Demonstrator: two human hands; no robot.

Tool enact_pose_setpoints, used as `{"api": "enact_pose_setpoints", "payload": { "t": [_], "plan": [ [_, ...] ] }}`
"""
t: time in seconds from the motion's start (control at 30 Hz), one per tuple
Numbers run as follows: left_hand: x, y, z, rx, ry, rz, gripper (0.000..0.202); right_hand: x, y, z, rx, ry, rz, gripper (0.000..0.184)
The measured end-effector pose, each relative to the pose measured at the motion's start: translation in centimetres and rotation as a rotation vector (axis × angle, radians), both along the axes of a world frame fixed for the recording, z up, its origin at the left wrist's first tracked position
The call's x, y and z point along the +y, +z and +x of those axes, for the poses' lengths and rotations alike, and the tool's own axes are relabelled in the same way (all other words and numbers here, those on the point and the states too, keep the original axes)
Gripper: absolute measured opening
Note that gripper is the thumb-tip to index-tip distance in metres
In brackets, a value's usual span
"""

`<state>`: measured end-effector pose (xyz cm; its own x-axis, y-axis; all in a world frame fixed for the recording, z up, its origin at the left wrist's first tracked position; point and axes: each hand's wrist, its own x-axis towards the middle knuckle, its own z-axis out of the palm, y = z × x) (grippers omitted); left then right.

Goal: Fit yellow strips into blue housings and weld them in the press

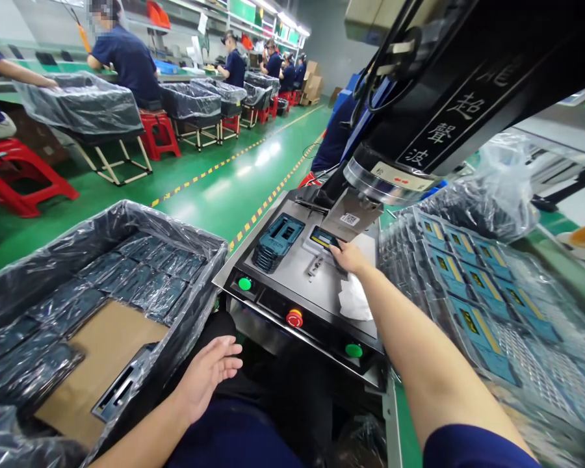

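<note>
My right hand reaches onto the metal machine table and its fingers rest on a small dark part seated in the fixture under the black press head. Whether the fingers grip the part I cannot tell. A stack of teal plastic housings stands left of the fixture. My left hand hangs open over my lap beside the black-lined bin, holding nothing. Inside the bin lie dark parts and one grey housing on brown cardboard.
Two green buttons and a red stop button line the machine's front. Clear trays of blue parts stack at right. A white cloth lies on the table. Other workers sit on red stools across a green aisle.
</note>
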<state>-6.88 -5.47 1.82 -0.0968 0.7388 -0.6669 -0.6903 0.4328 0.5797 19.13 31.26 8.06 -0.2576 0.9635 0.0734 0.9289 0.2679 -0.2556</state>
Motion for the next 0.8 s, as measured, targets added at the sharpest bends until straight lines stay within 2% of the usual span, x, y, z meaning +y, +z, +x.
{"api": "enact_pose_setpoints", "payload": {
  "t": [0.1, 0.2, 0.4, 0.53, 0.6, 0.7, 0.77, 0.8],
  "plan": [
    [0.2, -0.2, 0.3, 0.006, -0.030, -0.011, 0.039, -1.3, -1.2, -0.6, -0.032, -0.007, 0.082, 0.042],
    [0.2, -0.4, 0.5, 0.007, -0.038, -0.013, 0.039, -2.6, -1.7, -1.2, -0.033, -0.009, 0.152, 0.041],
    [0.1, -0.5, 0.4, 0.044, -0.029, -0.050, 0.036, -3.6, -1.6, -2.4, -0.024, 0.036, 0.180, 0.036],
    [1.4, 0.0, 0.4, 0.171, -0.075, -0.003, 0.039, -4.8, -1.3, -3.0, -0.015, 0.013, 0.215, 0.035],
    [2.5, 0.1, 0.3, 0.321, -0.113, 0.065, 0.043, -6.9, -1.3, -3.3, 0.053, 0.020, 0.307, 0.038],
    [4.4, 0.0, -0.3, 0.579, -0.145, 0.186, 0.048, -12.4, -1.7, -3.5, 0.229, 0.109, 0.461, 0.030],
    [5.6, -0.2, -0.8, 0.748, -0.156, 0.278, 0.051, -16.8, -2.2, -3.0, 0.264, 0.156, 0.457, 0.027],
    [6.1, -0.3, -0.9, 0.838, -0.170, 0.326, 0.052, -18.9, -2.5, -2.5, 0.262, 0.163, 0.443, 0.032]
  ]
}}
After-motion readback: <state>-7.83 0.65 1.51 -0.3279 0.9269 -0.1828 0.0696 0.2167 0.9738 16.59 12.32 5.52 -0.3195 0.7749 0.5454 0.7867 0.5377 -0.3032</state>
